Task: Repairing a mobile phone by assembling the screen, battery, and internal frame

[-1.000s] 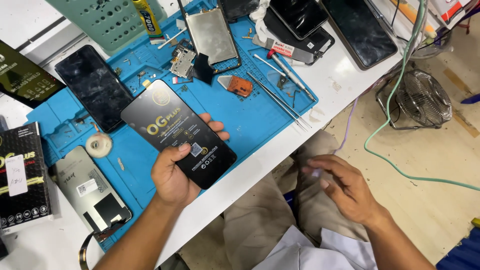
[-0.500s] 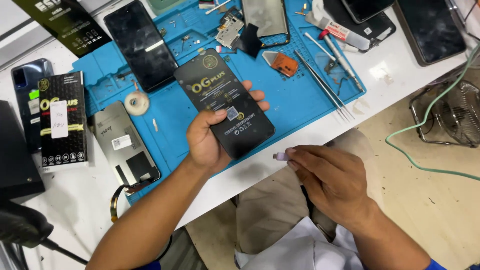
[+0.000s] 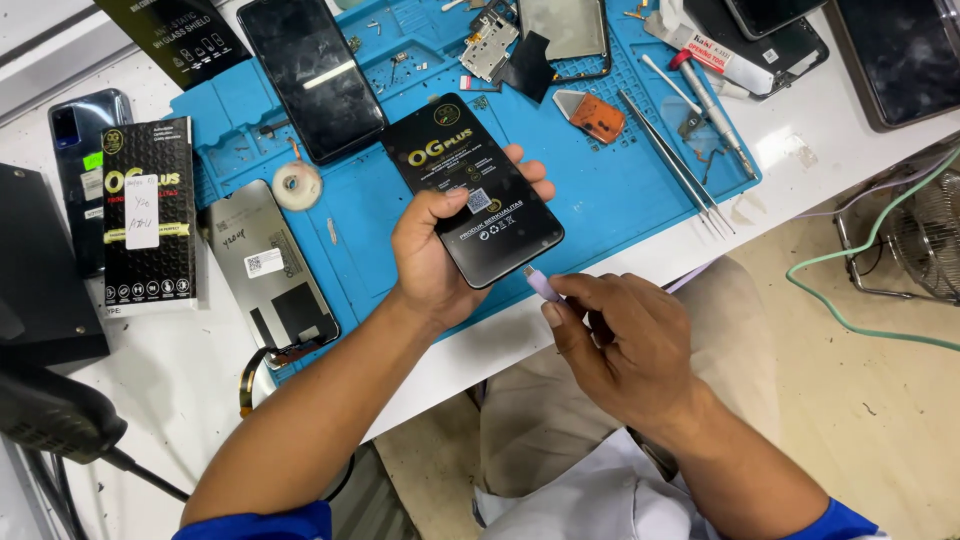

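Observation:
My left hand (image 3: 432, 262) grips a black phone (image 3: 470, 185) with a printed film on its screen, held above the blue repair mat (image 3: 620, 195). My right hand (image 3: 625, 345) pinches a pale lilac cable plug (image 3: 541, 285), whose tip sits right at the phone's bottom edge. Whether the plug is inside the port I cannot tell. Both hands hover over the table's front edge, above my lap.
On the mat lie a dark phone screen (image 3: 312, 75), a tape roll (image 3: 296, 185), a grey display panel (image 3: 270, 265), an orange pick (image 3: 595, 115), tweezers (image 3: 675, 170) and small parts. A black box (image 3: 148, 215) lies left. A green cable (image 3: 860, 265) crosses the floor.
My right hand rose from my lap with the lilac plug and brought it to the phone's bottom edge. The left hand kept hold of the phone.

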